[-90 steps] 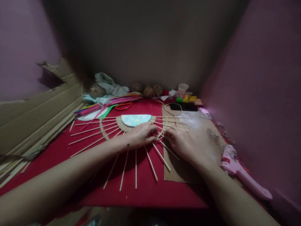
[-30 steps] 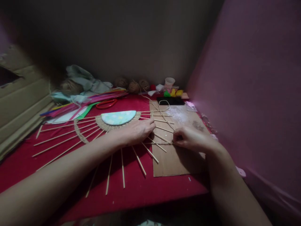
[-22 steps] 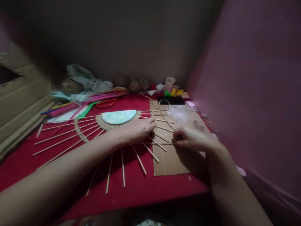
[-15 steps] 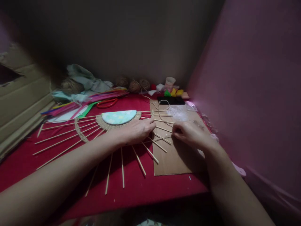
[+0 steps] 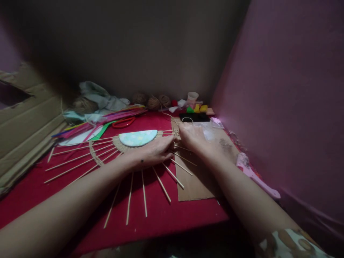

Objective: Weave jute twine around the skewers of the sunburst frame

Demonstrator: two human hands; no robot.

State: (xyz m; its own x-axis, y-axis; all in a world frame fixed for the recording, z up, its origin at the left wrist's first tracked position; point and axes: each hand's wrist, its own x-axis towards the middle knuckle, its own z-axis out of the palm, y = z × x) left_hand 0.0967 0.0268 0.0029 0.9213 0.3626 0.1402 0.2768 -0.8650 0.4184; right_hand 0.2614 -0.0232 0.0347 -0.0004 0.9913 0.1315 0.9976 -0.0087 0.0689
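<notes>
A half-round fan of thin wooden sticks [image 5: 162,184] spreads from a woven twine band [image 5: 118,144] around a pale blue-green patterned half-disc [image 5: 138,137]. An outer twine band [image 5: 94,153] crosses the sticks on the left. My left hand [image 5: 157,149] lies over the fan's right part, its fingers closed around a stick by the twine weave. Right beside it, my right hand [image 5: 192,137] is closed in a pinch at the twine [image 5: 188,119], which loops up behind it. The fingertips of both hands nearly meet, and the exact grip is partly hidden.
Cardboard [image 5: 193,188] lies under the right stick ends. Behind are red-handled scissors [image 5: 123,123], balls of twine [image 5: 153,103], a paper cup [image 5: 192,96] and a black flat object [image 5: 195,117]. A pink glue gun [image 5: 258,177] lies right, by the wall.
My right hand has moved left and up from the stick ends, drawing close to my left hand. My left hand stays at the right-side sticks. The view has shifted slightly.
</notes>
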